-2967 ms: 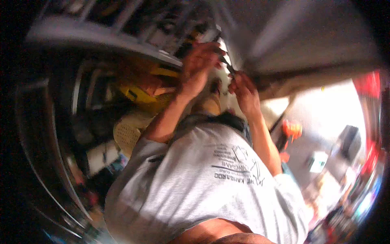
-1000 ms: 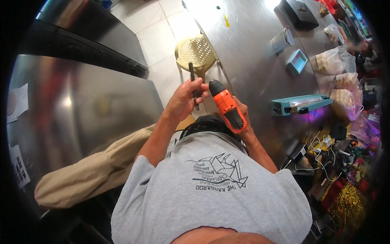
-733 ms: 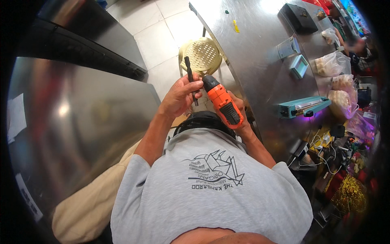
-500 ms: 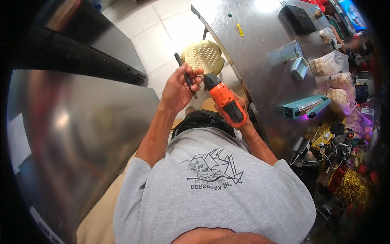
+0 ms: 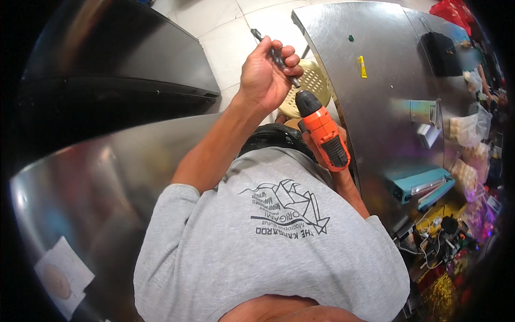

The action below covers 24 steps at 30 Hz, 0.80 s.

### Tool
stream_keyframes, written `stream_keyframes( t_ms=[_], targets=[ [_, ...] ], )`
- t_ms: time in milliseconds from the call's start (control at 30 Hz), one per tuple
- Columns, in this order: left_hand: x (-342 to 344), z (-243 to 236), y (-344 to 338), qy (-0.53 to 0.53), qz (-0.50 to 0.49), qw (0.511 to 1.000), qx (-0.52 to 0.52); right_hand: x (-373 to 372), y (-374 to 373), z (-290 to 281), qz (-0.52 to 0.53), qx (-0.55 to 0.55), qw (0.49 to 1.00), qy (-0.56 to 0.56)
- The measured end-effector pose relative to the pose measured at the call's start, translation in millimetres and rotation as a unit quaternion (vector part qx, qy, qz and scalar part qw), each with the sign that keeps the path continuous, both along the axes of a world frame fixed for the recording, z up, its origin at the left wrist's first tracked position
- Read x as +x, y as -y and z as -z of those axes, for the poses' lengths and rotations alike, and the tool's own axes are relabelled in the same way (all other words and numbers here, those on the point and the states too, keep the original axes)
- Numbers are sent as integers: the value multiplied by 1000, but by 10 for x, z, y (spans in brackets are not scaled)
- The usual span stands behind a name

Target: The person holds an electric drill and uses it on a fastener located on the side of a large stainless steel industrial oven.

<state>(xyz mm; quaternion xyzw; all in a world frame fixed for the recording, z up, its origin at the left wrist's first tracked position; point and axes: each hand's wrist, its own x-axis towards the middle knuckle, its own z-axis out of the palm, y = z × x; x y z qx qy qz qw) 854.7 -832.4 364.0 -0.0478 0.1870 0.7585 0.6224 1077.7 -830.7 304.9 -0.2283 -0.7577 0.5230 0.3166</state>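
Observation:
My left hand (image 5: 264,80) is closed around a dark drill bit (image 5: 277,57), its thick end pointing up and away and its thin end down to the right. That thin end is right by the black chuck (image 5: 308,102) of an orange cordless drill (image 5: 328,135); I cannot tell whether it touches. My right hand (image 5: 313,147) grips the drill from beneath, mostly hidden by the drill body. Both tools are held in the air in front of my grey shirt.
A cream perforated stool (image 5: 316,80) stands below. To the right, a steel table (image 5: 370,112) carries a yellow tube (image 5: 363,67), a teal bag sealer (image 5: 424,185) and clear bags (image 5: 469,126). Cables and clutter crowd the lower right. Steel surfaces (image 5: 134,155) flank my left arm.
My left hand has tilted the drill bit, bringing its thin end close in front of the chuck. The view has turned, so the surroundings have shifted.

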Motion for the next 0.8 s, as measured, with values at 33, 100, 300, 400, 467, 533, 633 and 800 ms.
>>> stream_keyframes(
  t_ms=[33,100,300,400,467,533,633,800],
  targets=[
    [-64,-17,-130,-7,0,1000,-5,-80,-127,-27,0,-17,1000,9],
    [-140,-44,-348,-31,-6,999,-32,-199,-340,-86,-3,-6,999,36],
    [-471,-58,-992,-83,55,995,-9,-467,-862,-52,46,58,997,15],
    [-706,-95,-1186,-254,160,954,-2,-565,-957,-36,77,15,997,3],
    [-876,-122,-1207,-382,293,875,54,-659,-1012,-75,106,-23,994,-4],
    [-910,-26,-1173,-393,360,840,98,-817,-1021,-157,128,-60,990,-7],
    [-1203,157,-1280,-320,415,852,18,-1055,-1048,-61,153,14,988,-2],
    [-1792,510,-1552,-234,444,864,47,-1678,-1004,151,206,-18,978,41]
  ],
)
